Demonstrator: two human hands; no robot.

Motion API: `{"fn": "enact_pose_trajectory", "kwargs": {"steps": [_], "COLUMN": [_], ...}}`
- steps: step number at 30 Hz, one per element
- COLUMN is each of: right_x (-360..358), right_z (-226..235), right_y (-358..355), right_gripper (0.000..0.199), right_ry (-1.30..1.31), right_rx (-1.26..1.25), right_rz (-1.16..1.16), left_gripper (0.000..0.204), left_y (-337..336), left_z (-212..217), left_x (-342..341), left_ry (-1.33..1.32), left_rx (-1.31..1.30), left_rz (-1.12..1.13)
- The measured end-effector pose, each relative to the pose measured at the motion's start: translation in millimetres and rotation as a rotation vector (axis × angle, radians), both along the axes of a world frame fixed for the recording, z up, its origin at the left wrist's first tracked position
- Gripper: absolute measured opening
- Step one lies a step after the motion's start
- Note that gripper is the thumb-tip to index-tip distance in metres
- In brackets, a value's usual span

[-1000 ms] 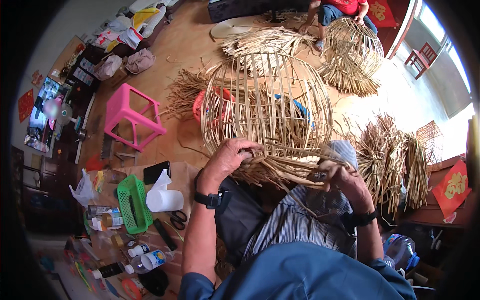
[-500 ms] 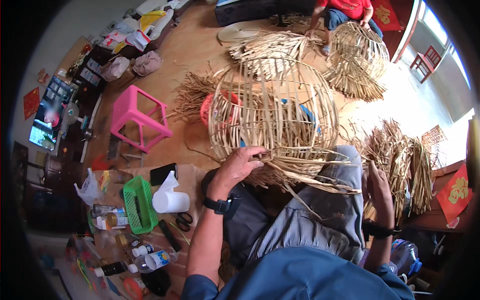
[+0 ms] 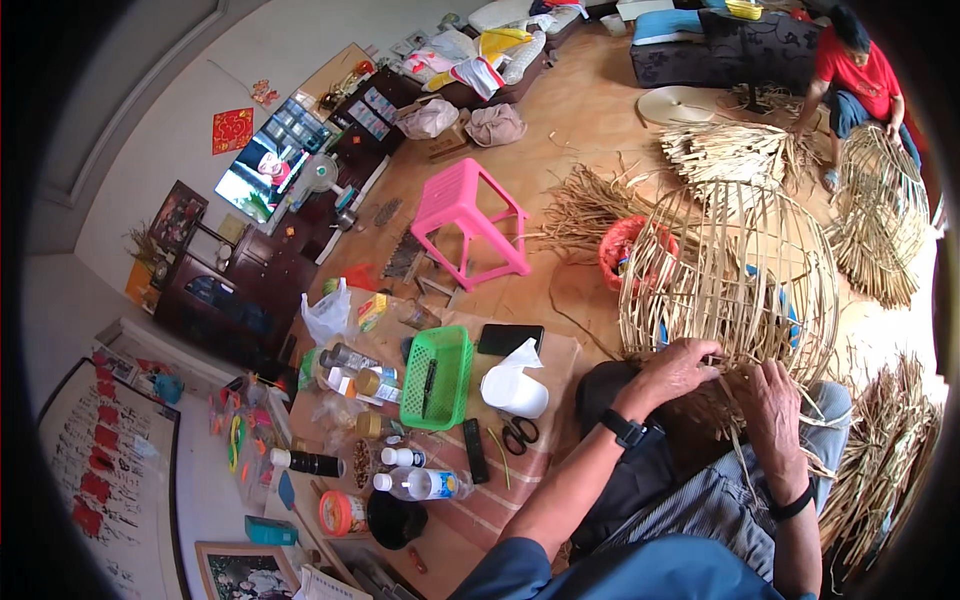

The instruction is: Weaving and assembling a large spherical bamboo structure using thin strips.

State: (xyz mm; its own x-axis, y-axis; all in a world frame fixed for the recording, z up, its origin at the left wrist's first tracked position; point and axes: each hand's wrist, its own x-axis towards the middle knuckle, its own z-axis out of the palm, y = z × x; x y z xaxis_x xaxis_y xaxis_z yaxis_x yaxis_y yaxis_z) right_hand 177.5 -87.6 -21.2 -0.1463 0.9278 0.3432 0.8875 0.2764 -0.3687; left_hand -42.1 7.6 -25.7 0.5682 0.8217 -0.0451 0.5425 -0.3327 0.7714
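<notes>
A large round open-ribbed basket [image 3: 722, 262] of pale split strips stands in front of my knees, with part of its weave unfinished-looking and loose at the near side. My left hand [image 3: 672, 380] is closed at its near edge, thumb and fingers pinching dried plant strands. Close beside it on the right, my right hand [image 3: 774, 412] is also closed on the strands, its back toward me. Loose strands [image 3: 735, 455] hang between the hands over my lap. The exact strands within each hand's fingertips are partly hidden.
At left, a cloth-covered table holds a green plastic basket [image 3: 437, 380], paper roll [image 3: 515, 385], scissors [image 3: 521, 434] and bottles [image 3: 420, 484]. Beyond are a pink stool [image 3: 462, 205] and red basin [image 3: 622, 255]. Straw bundles [image 3: 885, 455] lie right; another person [image 3: 862, 80] works far right.
The view has swung left, so the scene sits farther right. My right hand has come in from the right side to the basket's near edge, beside my left hand.
</notes>
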Motion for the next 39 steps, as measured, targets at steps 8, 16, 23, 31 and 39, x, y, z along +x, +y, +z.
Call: {"fn": "enact_pose_trajectory", "kwargs": {"steps": [8,16,23,31,39], "right_x": [5,17,11,1,49], "right_z": [20,41,-4,-10,-4], "right_y": [6,22,-16,-24,-24], "right_gripper": [0.021,0.008,0.016,0.019,0.011], "right_ry": [0.019,-0.009,0.035,0.08,-0.028], "right_rx": [-0.068,-0.007,-0.18,-0.18,-0.238], "right_rz": [0.063,0.224,0.068,0.004,0.025], "left_gripper": [0.028,0.027,0.043,0.053,0.027], "left_y": [-13,-9,-9,-16,-10], "left_z": [-9,-8,0,-12,-16], "left_x": [22,24,20,28,23], "left_ry": [0.099,0.059,0.089,0.035,-0.188], "left_rx": [0.063,0.082,0.073,0.208,0.139], "left_rz": [0.172,0.199,0.11,0.211,0.167]}}
